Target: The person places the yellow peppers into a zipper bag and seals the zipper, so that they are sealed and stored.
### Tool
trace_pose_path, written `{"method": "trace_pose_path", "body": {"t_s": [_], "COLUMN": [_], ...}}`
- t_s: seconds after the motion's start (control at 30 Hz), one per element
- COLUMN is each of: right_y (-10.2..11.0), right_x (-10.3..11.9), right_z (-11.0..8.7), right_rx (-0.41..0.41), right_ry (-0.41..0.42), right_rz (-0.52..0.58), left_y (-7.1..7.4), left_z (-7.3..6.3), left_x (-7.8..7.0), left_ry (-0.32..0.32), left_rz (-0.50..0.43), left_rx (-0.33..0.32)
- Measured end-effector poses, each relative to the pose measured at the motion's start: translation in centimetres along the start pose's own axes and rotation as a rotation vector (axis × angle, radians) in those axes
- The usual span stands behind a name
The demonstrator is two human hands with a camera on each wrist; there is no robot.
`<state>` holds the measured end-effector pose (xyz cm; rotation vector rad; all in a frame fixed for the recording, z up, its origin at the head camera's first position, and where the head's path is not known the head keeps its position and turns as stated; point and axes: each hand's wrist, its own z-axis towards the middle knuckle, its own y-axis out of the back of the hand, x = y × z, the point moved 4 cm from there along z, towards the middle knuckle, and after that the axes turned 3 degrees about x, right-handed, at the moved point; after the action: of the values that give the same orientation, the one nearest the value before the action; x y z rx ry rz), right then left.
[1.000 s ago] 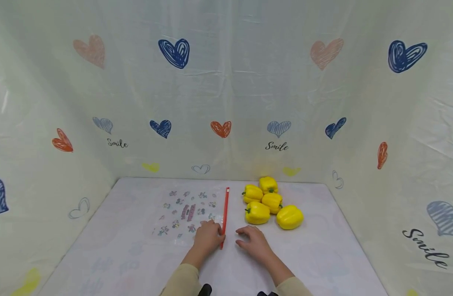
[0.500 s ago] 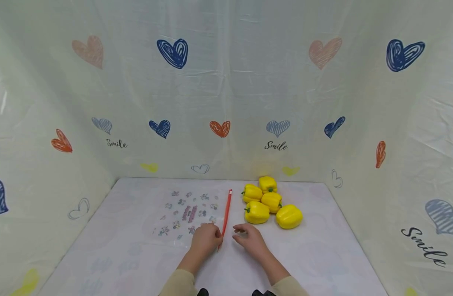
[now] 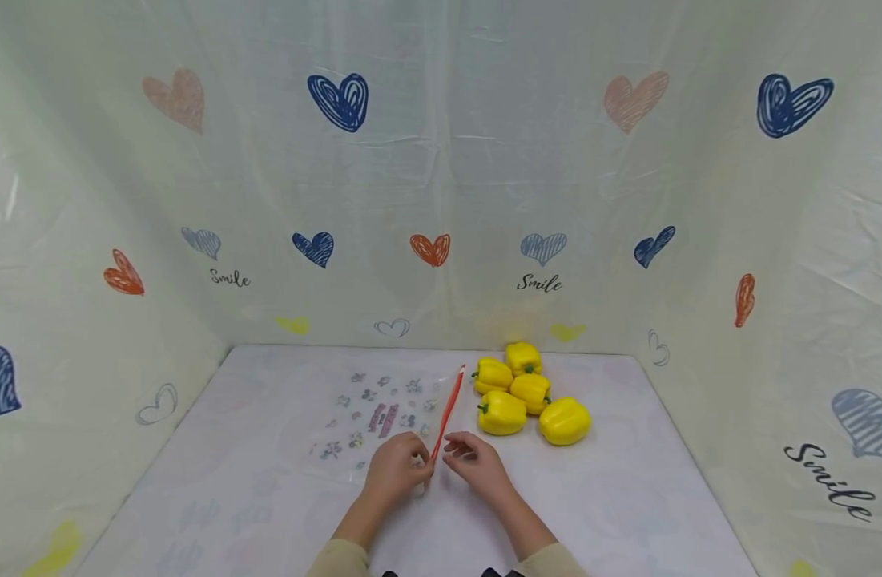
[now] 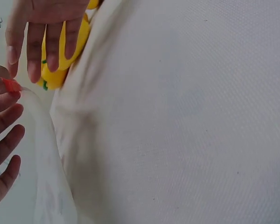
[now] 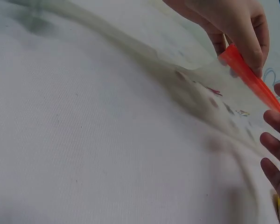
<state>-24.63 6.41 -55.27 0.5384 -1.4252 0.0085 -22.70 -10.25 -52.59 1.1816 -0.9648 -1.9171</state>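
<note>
A clear zip bag (image 3: 372, 417) with a small printed pattern and a red zip strip (image 3: 451, 401) along its right edge is partly raised off the table. My left hand (image 3: 399, 465) pinches the near end of that strip between thumb and fingers; the right wrist view shows this grip on the red strip (image 5: 247, 74) closely. Just right of the strip, my right hand (image 3: 480, 465) hovers with loosely bent fingers (image 5: 275, 142). Whether its fingertips touch the strip, I cannot tell. In the left wrist view, the right hand (image 4: 49, 32) hangs above the left hand (image 4: 4, 135).
Several yellow bell peppers (image 3: 501, 413) sit grouped on the white table (image 3: 614, 497), right of the bag and beyond my right hand. A pale curtain (image 3: 441, 176) printed with hearts encloses the table at the back and sides.
The left hand has lifted the strip's near end, and the bag has shifted right, its strip now slanting right. The right hand has moved left, closer to the strip. The peppers have stayed put.
</note>
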Motion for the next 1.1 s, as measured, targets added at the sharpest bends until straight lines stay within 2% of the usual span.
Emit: {"method": "trace_pose_path", "body": {"t_s": [0.27, 0.5, 0.7, 0.8, 0.87, 1.1], "right_y": [-0.5, -0.4, -0.5, -0.5, -0.5, -0.5], "right_x": [0.9, 2.0, 3.1, 3.6, 4.0, 5.2], "right_z": [0.3, 0.7, 1.6, 2.3, 2.6, 2.9], "right_rx": [0.006, 0.003, 0.002, -0.009, -0.019, 0.004], "right_ry": [0.051, 0.066, 0.056, 0.023, -0.012, -0.029], "right_rz": [0.032, -0.007, -0.065, -0.083, -0.080, -0.051], "left_y": [1.7, 2.8, 4.1, 4.8, 5.3, 6.6], "left_z": [-0.4, -0.4, -0.5, -0.6, -0.6, -0.6], "left_x": [-0.3, -0.2, -0.6, -0.9, -1.1, -1.3], "left_ry": [-0.033, -0.013, -0.040, -0.070, -0.099, -0.164], "left_rz": [-0.072, -0.057, 0.010, 0.017, 0.015, 0.037], "left_rx": [-0.047, -0.061, -0.140, -0.190, -0.223, -0.298]}}
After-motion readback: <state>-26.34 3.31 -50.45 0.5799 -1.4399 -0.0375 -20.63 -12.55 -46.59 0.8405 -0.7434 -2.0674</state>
